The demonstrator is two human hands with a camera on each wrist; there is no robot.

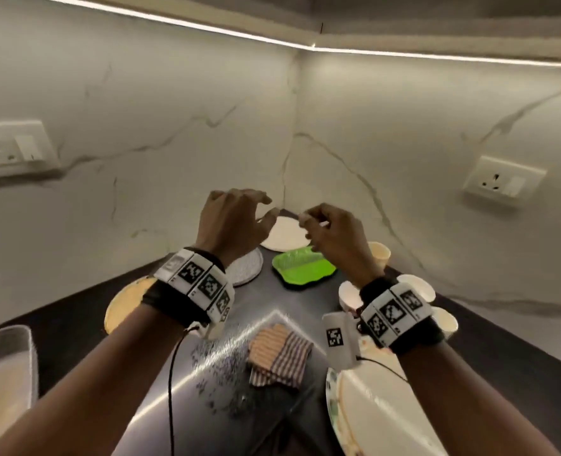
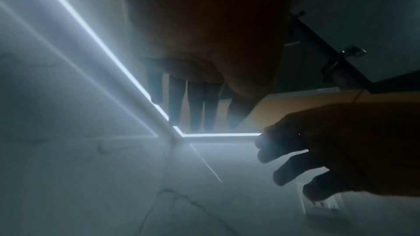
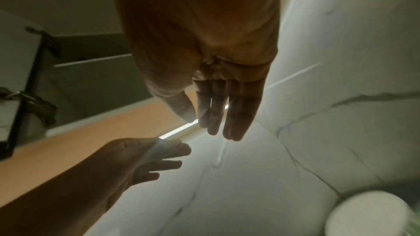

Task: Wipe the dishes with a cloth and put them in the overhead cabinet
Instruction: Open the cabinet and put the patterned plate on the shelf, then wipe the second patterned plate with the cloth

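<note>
Cloth (image 1: 279,357) lies folded low centre on the bench (image 1: 206,406), white plates (image 1: 381,419) stacked lower right. Mid-frame, left hand (image 1: 231,225) and right hand (image 1: 333,240) hover, fingers loose, grasping nothing. Beyond: green tray (image 1: 305,269), far plate (image 1: 285,238). Risk, I'd say: crowded cups (image 1: 348,294) near the right wrist could get knocked on reaching.

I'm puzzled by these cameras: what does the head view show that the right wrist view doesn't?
Only the head view shows the counter, striped cloth, green tray and wall sockets. Only the right wrist view shows the open cabinet overhead. Both show the left hand and right hand, empty and raised, and the marble wall.
</note>
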